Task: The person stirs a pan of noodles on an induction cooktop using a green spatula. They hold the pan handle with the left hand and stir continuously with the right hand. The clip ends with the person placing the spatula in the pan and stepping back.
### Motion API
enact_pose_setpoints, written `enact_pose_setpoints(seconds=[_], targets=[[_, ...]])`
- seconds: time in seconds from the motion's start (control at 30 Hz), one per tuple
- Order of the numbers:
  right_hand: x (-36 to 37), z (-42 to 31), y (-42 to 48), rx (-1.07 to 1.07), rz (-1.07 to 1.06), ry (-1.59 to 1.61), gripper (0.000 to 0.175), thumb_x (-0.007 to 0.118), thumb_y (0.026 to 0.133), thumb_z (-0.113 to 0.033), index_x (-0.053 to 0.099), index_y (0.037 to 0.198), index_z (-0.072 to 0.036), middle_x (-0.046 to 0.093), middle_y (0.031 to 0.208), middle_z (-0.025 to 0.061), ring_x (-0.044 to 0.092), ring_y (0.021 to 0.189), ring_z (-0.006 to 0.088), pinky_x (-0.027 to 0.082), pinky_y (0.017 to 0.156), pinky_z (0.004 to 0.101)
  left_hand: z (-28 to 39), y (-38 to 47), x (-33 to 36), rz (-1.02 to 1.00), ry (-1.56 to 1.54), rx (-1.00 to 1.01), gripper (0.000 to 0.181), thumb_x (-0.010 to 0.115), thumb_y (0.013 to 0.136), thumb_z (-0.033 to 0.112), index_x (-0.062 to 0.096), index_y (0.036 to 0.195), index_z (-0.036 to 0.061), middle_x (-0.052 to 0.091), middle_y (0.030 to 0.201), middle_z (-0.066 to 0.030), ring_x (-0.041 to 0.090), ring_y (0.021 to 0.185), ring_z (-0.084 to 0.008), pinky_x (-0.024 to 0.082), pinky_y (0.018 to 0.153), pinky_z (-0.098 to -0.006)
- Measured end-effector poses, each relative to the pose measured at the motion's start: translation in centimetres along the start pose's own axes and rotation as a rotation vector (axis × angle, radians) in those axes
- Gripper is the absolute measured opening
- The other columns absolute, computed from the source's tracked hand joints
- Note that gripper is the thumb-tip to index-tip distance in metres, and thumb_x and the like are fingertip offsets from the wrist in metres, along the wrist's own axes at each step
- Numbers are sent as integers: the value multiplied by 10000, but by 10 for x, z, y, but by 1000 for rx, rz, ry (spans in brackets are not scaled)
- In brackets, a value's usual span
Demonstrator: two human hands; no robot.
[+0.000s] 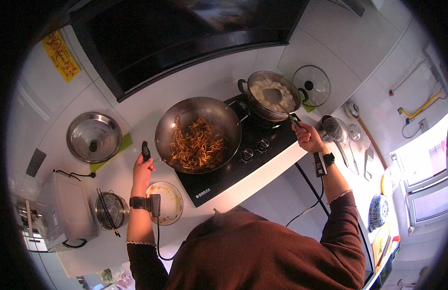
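Observation:
My left hand (142, 168) grips the black side handle of a wok (225, 123), which stands on the left of a black gas hob (206, 185). Browned shredded food (198, 146) lies in the wok. With my right hand (308, 138) I hold the handle of a spatula (272, 95), its blade over the two-handled pot (269, 113) on the hob's far burner. Pale, rounded pieces of food (260, 85) fill that pot; whether the blade touches them I cannot tell.
A glass lid (311, 86) leans behind the pot, another lid (94, 137) left of the wok. Near my left arm are a stained plate (166, 203) and a metal strainer with chopsticks (110, 210). Strainers and utensils (336, 129) lie right of the hob; a range hood (191, 43) hangs above.

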State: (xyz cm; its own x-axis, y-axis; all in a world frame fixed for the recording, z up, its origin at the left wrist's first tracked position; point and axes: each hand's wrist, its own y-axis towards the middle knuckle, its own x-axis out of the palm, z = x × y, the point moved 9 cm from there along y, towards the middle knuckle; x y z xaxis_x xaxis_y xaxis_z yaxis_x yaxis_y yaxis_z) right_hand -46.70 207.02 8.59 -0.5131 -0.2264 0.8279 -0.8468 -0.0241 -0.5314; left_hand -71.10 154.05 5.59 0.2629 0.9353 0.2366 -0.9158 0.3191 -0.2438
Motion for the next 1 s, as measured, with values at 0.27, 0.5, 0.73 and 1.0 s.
enact_pose_setpoints(seconds=[0.27, 0.5, 0.73, 1.0], targets=[[-4, 0, 2, -29, -34, -74, 289, 450, 925, -266, 516, 1003, 5, 420, 515, -67, 349, 359, 17, 287, 315, 157, 2, -1, 3, -6, -1, 11, 265, 510, 843, -1, 512, 1103, 46, 498, 755, 16, 445, 589, -89, 400, 544, -256], [-3, 1, 2, -15, -57, -51, 287, 450, 924, -263, 510, 999, 8, 415, 513, -67, 350, 361, 17, 279, 315, 162, 4, -2, 4, 1, -11, 10, 242, 504, 842, -5, 517, 1079, 41, 493, 748, 13, 443, 586, -92, 401, 537, -261], [-1, 3, -1, 16, -90, -10, 296, 453, 922, -262, 508, 1017, 13, 426, 531, -66, 358, 362, 13, 279, 315, 162, 5, -3, 4, 18, 14, 3, 239, 504, 842, -6, 517, 1076, 37, 489, 742, 14, 441, 584, -96, 400, 537, -262], [3, 8, -12, 16, -127, -65, 305, 446, 925, -267, 511, 1013, 18, 442, 557, -68, 368, 363, 6, 266, 313, 152, 2, -1, 3, -14, -4, 20, 279, 502, 843, -5, 512, 1119, 37, 480, 744, 14, 440, 596, -97, 394, 541, -260]])
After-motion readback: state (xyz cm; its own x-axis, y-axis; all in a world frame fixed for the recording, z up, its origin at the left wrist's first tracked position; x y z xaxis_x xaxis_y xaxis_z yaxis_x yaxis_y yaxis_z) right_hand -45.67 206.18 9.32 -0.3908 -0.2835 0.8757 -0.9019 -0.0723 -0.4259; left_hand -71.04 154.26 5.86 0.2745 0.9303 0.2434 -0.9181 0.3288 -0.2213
